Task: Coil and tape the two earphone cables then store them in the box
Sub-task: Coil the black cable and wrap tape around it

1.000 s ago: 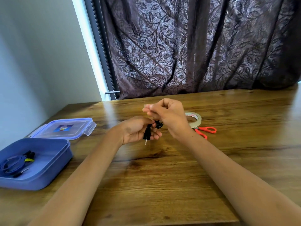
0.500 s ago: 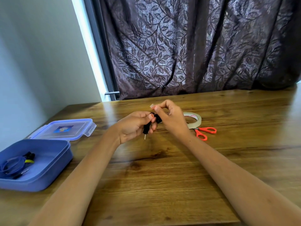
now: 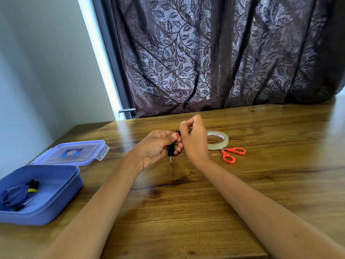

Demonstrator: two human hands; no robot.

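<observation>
Barely changed from half a second back: left hand [image 3: 157, 146] still curled round the coiled black earphone cable [image 3: 172, 153], right hand [image 3: 194, 140] pinching a clear tape strip [image 3: 182, 122] just above it. Glossy tape roll [image 3: 223, 142] and orange scissors [image 3: 233, 152] right of the hands, blue plastic box [image 3: 56, 208] far left.

a home room: wooden table [image 3: 186, 212], leaf-patterned curtain [image 3: 214, 53], window frame [image 3: 112, 58]

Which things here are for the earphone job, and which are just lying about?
For the job: black earphone cable in the left hand, bit of tape in the right hand, blue earphone cable, box, lid, tape roll, scissors.
Just there: curtain, table.
</observation>
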